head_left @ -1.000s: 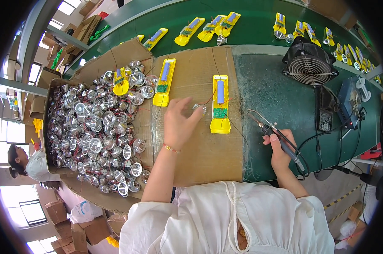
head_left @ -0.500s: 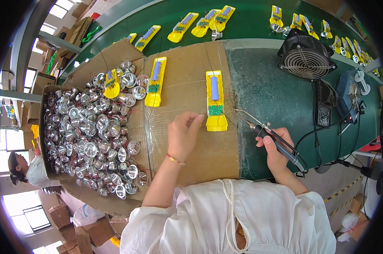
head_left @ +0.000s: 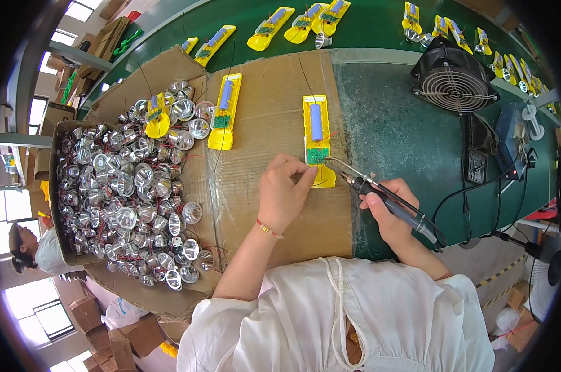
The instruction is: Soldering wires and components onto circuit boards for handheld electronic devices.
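My right hand (head_left: 392,217) grips a soldering iron (head_left: 414,222) with a thin metal feed tube running alongside it. The tube's end is at the green circuit board (head_left: 318,155) in an open yellow housing (head_left: 323,178); whether it touches, I cannot tell. Above the board, a blue cylindrical battery cell (head_left: 316,122) lies lengthwise in this housing. Beside the housing's lower end, my left hand (head_left: 284,191) has thumb and forefinger pinched together. A thin dark wire shows near those fingertips, but what they hold is too small to make out.
Left of me, a cardboard box (head_left: 58,204) is heaped with silvery reflector cups (head_left: 125,216). Another yellow housing (head_left: 225,115) lies on the cardboard sheet (head_left: 268,87). A black fan (head_left: 457,87), a blue soldering station (head_left: 511,133) and cables are at right. More housings line the far side.
My right hand has brought the soldering iron left, its feed tube now at the board. My left hand has shifted right, up to the housing's lower end.
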`<action>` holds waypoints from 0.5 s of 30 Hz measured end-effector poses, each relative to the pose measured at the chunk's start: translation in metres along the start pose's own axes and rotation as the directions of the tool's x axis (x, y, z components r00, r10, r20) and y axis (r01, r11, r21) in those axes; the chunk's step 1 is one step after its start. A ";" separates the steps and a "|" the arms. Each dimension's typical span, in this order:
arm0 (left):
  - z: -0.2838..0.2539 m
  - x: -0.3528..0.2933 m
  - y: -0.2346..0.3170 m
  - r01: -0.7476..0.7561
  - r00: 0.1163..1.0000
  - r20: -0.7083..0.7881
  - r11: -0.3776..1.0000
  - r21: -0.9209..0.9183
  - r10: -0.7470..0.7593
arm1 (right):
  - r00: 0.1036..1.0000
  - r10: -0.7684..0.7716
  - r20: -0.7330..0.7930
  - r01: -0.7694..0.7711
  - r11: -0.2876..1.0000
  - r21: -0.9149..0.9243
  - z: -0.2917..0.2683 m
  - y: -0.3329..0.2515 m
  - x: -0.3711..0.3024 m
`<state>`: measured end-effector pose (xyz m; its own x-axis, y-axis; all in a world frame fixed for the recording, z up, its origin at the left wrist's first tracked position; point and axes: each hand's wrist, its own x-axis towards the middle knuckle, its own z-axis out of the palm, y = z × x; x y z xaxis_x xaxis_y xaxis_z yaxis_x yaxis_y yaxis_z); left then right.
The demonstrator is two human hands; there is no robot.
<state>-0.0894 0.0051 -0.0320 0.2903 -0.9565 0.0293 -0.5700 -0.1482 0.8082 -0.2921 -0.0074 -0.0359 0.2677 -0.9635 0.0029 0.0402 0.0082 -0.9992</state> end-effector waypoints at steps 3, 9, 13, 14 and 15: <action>0.001 0.001 -0.001 0.011 1.000 -0.008 1.000 -0.028 -0.012 | 1.000 0.005 0.002 -0.005 1.000 -0.005 0.001 0.003 0.001; -0.001 0.003 0.000 0.016 1.000 0.011 0.999 -0.043 -0.015 | 0.996 -0.047 -0.073 0.055 0.992 0.112 0.003 -0.002 0.001; -0.001 0.004 -0.001 0.021 1.000 0.017 0.998 -0.052 -0.020 | 0.992 -0.042 -0.123 0.050 0.997 0.064 -0.003 -0.006 -0.001; -0.001 0.004 -0.001 0.031 0.999 0.023 0.998 -0.056 -0.030 | 0.991 -0.044 -0.123 0.052 0.997 0.064 -0.004 -0.006 -0.002; -0.001 0.004 -0.001 0.030 0.999 0.023 0.998 -0.056 -0.028 | 0.993 -0.037 -0.115 0.045 0.997 0.065 -0.004 -0.005 -0.002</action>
<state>-0.0867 0.0016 -0.0318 0.2884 -0.9575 -0.0074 -0.5175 -0.1623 0.8401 -0.2971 -0.0064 -0.0308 0.1538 -0.9875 0.0353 0.1148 -0.0176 -0.9932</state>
